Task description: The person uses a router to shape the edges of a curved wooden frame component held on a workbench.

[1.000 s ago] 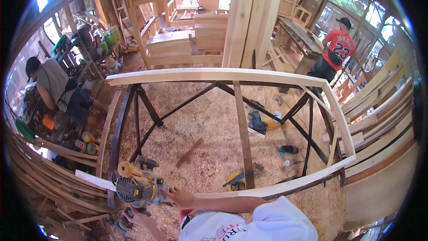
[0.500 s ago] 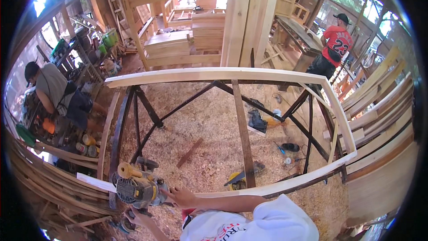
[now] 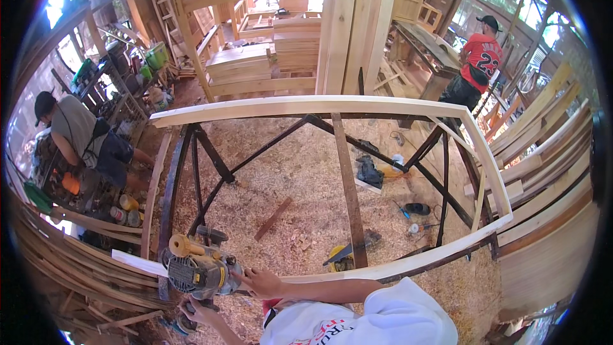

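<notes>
A yellow and black router [image 3: 198,265] sits on the pale board [image 3: 134,260] along the near side of a wooden frame [image 3: 402,105]. My right hand [image 3: 255,281] holds the router's right side, fingers bent against it. Below the tool, my left hand [image 3: 201,313] has its fingers curled at the router's lower part, partly hidden. The frame rests on a dark stand with diagonal struts [image 3: 332,128], crossed by a brown slat [image 3: 348,191]. On the shavings-covered floor inside lie a saw [image 3: 348,252], a black shoe-like object [image 3: 417,208] and a loose brown wood piece [image 3: 273,217].
A person in grey [image 3: 83,134] bends over a cluttered bench at left; a person in red [image 3: 476,70] stands by a workbench [image 3: 424,51] at right. Long boards [image 3: 543,172] line the right, more planks [image 3: 76,255] the left. Stacked timber [image 3: 297,51] and upright boards [image 3: 354,25] stand beyond the frame.
My hands stay on the router with little visible movement. The view has shifted very slightly, and the two other people remain where they were.
</notes>
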The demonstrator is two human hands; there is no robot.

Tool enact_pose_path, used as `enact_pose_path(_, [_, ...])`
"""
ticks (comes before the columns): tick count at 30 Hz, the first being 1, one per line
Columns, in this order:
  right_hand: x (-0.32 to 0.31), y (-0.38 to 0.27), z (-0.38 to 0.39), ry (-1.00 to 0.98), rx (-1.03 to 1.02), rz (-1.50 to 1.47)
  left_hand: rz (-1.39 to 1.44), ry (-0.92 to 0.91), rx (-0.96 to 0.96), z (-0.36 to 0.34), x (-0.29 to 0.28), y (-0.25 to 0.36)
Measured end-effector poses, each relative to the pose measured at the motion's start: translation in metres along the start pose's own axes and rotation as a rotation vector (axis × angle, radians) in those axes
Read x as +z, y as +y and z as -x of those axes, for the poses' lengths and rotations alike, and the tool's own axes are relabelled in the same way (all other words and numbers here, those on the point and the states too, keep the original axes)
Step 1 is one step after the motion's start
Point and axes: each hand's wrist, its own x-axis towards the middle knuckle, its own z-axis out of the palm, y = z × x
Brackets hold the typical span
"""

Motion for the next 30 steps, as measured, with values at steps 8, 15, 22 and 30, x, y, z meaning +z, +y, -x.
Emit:
enact_pose_path(8, [-0.003,-0.002,0.0,-0.026,0.004,0.007,0.012,0.019,-0.017,-0.001,-0.003,-0.002])
enact_pose_path(15, [0.005,0.001,0.0,0.037,-0.003,0.0,0.03,0.057,-0.088,0.006,0.005,0.011])
enact_pose_path(22, [-0.001,-0.001,0.0,0.048,-0.007,0.013,0.081,0.018,-0.058,0.0,0.0,-0.001])
enact_pose_path(30, [0.004,0.0,0.001,0.093,-0.038,0.01,0.083,-0.001,-0.148,0.0,-0.003,-0.008])
